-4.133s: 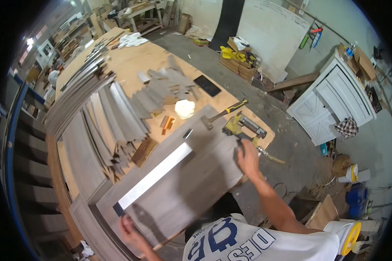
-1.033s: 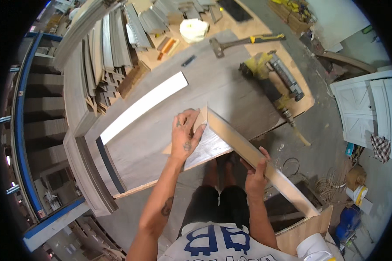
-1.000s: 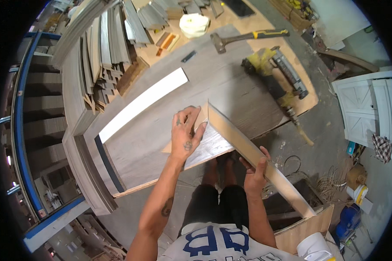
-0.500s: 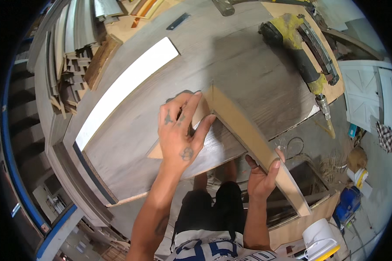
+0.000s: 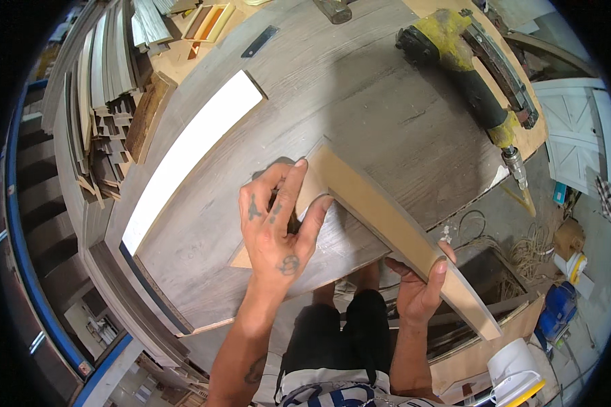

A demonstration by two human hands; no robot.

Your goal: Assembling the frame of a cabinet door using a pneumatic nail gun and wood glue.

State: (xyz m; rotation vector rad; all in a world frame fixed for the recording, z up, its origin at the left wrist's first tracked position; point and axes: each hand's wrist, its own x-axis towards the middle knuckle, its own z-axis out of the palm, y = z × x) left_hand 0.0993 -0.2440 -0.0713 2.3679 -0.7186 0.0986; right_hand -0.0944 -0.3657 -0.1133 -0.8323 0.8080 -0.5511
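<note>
A long tan wooden strip [image 5: 380, 198] slants from the middle of the work table toward its near right side. My right hand [image 5: 417, 288] grips it near its lower part, thumb on one face and fingers around the other side. At the upper end it meets a shorter tan wooden strip [image 5: 312, 184] in a corner. My left hand [image 5: 275, 227] closes over that short strip, thumb near the inside of the corner and fingers across its far side. The short strip's middle is hidden under the left hand, and its pale end [image 5: 240, 258] shows at the wrist.
A white curved board [image 5: 191, 159] lies left on the grey wood-grain table [image 5: 380, 74]. A yellow-and-black nail gun [image 5: 472, 81] rests at the far right. Stacked wood strips [image 5: 108, 68] stand far left, with a dark metal plate [image 5: 260, 42] nearby. A white bucket [image 5: 514, 370] is near right.
The whole view has turned a little. Both hands keep the same hold on the two strips, which stay joined at the corner.
</note>
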